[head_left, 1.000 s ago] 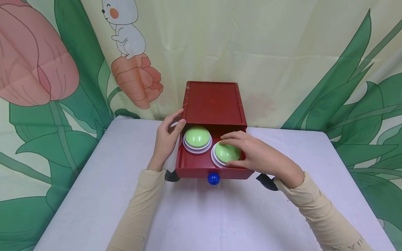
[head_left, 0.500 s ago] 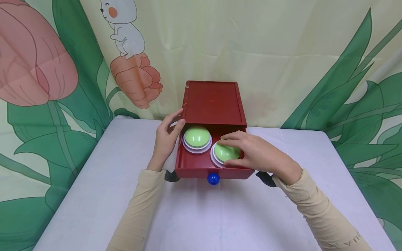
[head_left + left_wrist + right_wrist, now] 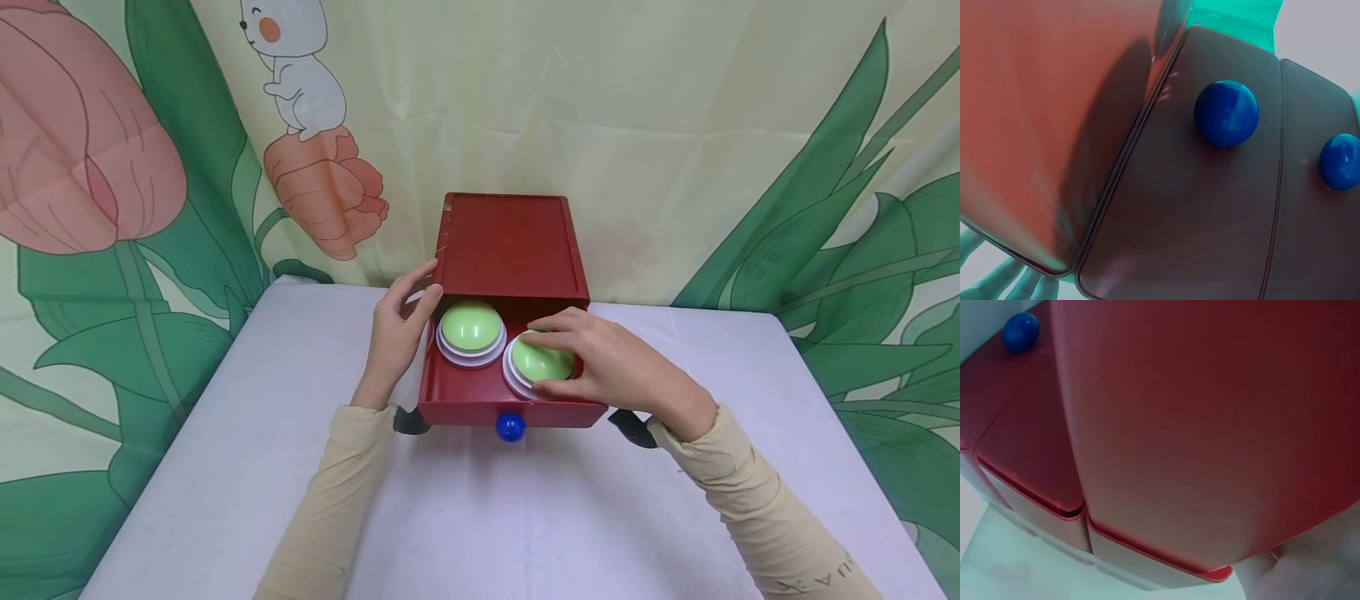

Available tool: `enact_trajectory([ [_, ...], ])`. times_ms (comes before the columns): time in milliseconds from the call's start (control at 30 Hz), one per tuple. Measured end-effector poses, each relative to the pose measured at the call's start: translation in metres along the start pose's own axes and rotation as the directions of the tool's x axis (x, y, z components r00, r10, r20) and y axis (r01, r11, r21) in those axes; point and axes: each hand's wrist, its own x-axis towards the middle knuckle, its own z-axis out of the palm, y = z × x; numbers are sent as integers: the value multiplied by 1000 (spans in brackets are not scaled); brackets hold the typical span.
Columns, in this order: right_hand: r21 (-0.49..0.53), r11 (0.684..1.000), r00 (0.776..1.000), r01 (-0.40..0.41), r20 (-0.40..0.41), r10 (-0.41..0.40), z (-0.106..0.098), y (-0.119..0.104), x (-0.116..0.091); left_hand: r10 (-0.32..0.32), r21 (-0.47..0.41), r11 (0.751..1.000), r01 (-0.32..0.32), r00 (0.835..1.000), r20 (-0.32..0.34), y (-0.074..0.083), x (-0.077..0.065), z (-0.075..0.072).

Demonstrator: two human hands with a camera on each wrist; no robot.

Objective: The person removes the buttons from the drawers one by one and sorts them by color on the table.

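A red drawer cabinet [image 3: 510,246] stands against the backdrop with its top drawer [image 3: 468,387] pulled out. Inside, at the back left, sits a green dome [image 3: 470,325] on a stepped white round base. A matching green dome [image 3: 542,363] lies at the front right. My right hand [image 3: 611,360] grips this one from the right, fingers curved over its far side and thumb at its near side; the palm hides its right part. My left hand [image 3: 399,325] rests along the cabinet's left side, fingers extended. Fingers [image 3: 997,282] also show at the bottom of the left wrist view.
A blue knob [image 3: 511,427] sticks out from the drawer front. Lower closed drawers carry further blue knobs [image 3: 1227,114]. A white cloth covers the table [image 3: 480,517]. Behind hangs a patterned curtain [image 3: 637,150].
My right hand has shifted very slightly left and up over the front right dome. My left hand and the drawer stay where they were.
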Motion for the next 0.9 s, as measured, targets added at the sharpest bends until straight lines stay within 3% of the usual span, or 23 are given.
enact_trajectory([
  [367, 48, 998, 995, 40, -89, -36, 0, 2, -3, 10, -3, 1000, -10, 1000, -5, 2, -2, 1],
  [700, 71, 989, 968, 131, -226, -112, -7, 0, -7, 12, -16, 1000, -12, 1000, -1, 2, -1, 0],
  [900, 65, 990, 960, 126, -261, -105, -10, -3, -9, 10, -14, 1000, -10, 1000, 1, 2, -1, 0],
])
